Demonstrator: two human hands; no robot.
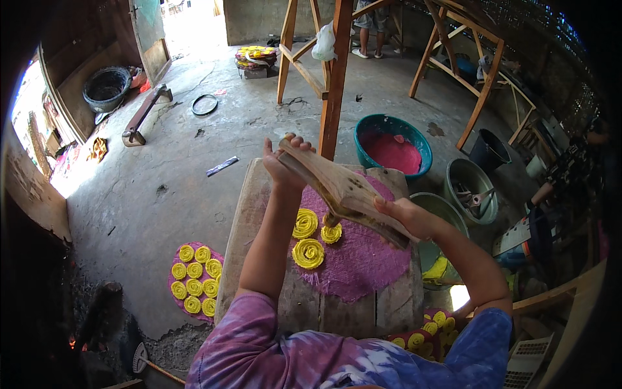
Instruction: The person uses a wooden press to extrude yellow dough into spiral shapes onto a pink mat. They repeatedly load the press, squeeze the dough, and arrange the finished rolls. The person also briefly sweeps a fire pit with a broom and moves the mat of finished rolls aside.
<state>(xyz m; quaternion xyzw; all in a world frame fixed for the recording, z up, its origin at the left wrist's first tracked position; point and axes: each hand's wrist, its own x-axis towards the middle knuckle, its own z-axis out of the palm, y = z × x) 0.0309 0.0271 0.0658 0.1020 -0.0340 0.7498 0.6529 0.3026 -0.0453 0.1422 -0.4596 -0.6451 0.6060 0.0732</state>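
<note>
A long wooden press point(346, 185) is held aslant over the table by both hands. My left hand point(288, 163) is closed round its upper left end. Round the lower right end my right hand point(409, 217) is closed, thumb on top. The press's short nozzle points down at a small yellow swirl point(332, 235), partly covering it; whether they touch I cannot tell. Two larger yellow swirls point(308, 253) lie just to its left. All three sit on a flat, round purple dough-like sheet point(363, 269) spread on a plank table point(398, 305).
Beyond the table stand a wooden post point(334, 91) and a teal basin point(424, 139) of pink mass. Grey tubs point(489, 211) are at the right. A purple disc with several yellow swirls point(194, 270) lies at the left. A person's legs point(371, 39) show far back.
</note>
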